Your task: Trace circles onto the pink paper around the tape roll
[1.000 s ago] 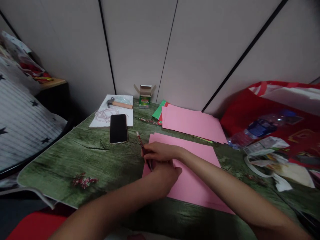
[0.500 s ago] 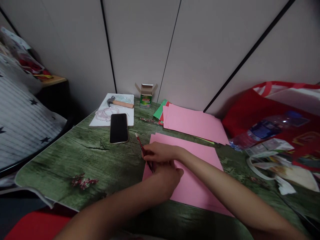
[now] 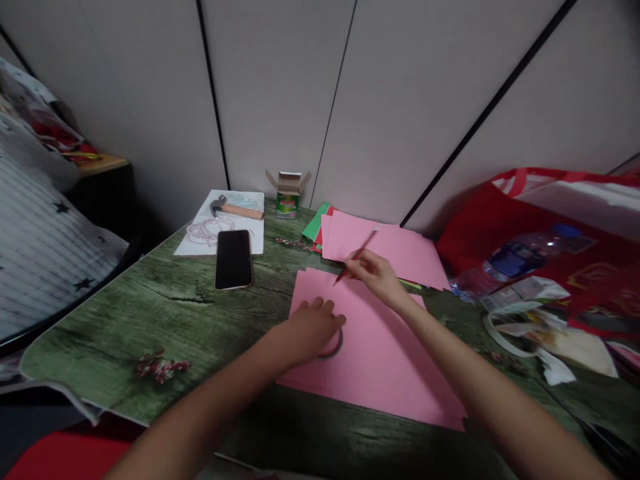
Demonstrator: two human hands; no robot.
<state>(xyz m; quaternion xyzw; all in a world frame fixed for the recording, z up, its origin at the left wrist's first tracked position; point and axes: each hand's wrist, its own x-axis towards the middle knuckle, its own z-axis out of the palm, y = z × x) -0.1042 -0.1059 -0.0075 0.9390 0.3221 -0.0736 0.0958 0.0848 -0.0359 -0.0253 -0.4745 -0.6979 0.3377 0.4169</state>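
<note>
Two sheets or so of pink paper [image 3: 385, 360] lie in front of me on the table. My left hand [image 3: 313, 327] rests on the paper with its fingers curled down over a thin dark ring [image 3: 339, 348], partly hidden under the palm. A red pencil [image 3: 367, 241] with a pale end is pinched in my right hand [image 3: 375, 272]. Its tip points down and left, near the upper part of the paper; whether it touches cannot be made out.
Behind lies a second stack of pink paper [image 3: 410, 250]. Left of it are a small green box [image 3: 287, 204], a phone [image 3: 234, 260], a hammer [image 3: 243, 211] and beads [image 3: 204, 231] on a white sheet. A bottle [image 3: 510, 260] and red bag [image 3: 480, 213] stand right.
My hands have come apart. The right hand has moved up and right with the pencil, now turned to lean rightward. The left hand lies flatter on the paper, and the ring shows.
</note>
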